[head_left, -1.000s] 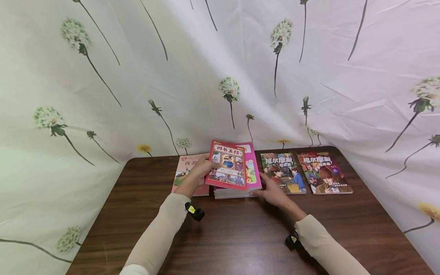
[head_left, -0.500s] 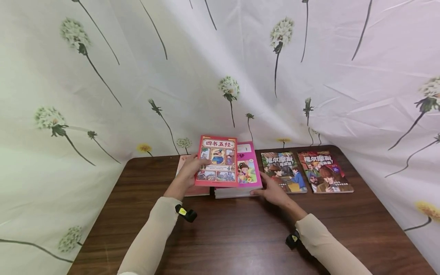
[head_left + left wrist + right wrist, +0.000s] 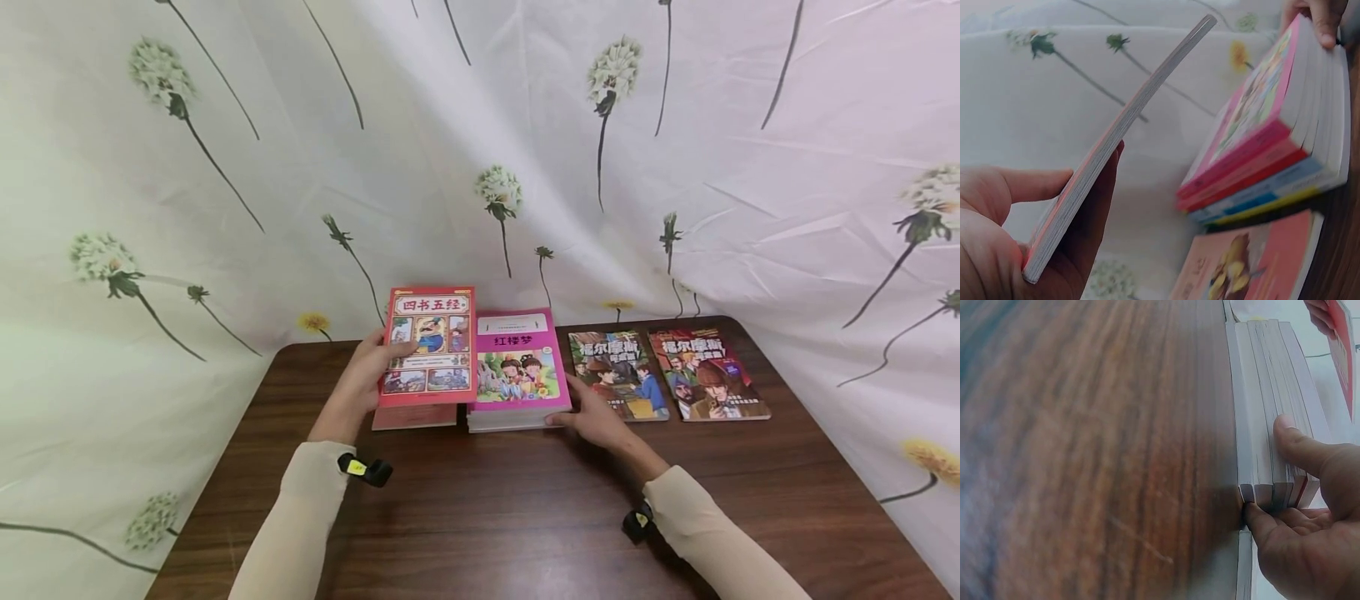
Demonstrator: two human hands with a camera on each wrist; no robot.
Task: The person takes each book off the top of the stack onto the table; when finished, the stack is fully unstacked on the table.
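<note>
My left hand (image 3: 360,379) grips a red picture-covered book (image 3: 444,360) by its left edge, thumb on the cover and fingers beneath. In the left wrist view this book (image 3: 1107,150) is tilted, apart from the books below. It hangs over a pale pink book (image 3: 416,417) on the table, hiding most of its cover. Beside that lies a stack of books (image 3: 520,375) with a magenta one on top. My right hand (image 3: 600,419) holds the stack's near right corner; in the right wrist view the thumb lies on the page edges (image 3: 1266,394) and the fingers curl at the side.
Two comic-style books, one bluish (image 3: 618,375) and one dark red (image 3: 707,375), lie flat to the right of the stack. They rest on a dark wooden table (image 3: 510,508). A white dandelion-patterned cloth (image 3: 420,208) hangs behind the table's far edge.
My left hand has carried the red book leftward off the stack and over the pale pink book, straightening it. The magenta cover is now uncovered. My right hand has stayed at the stack's corner.
</note>
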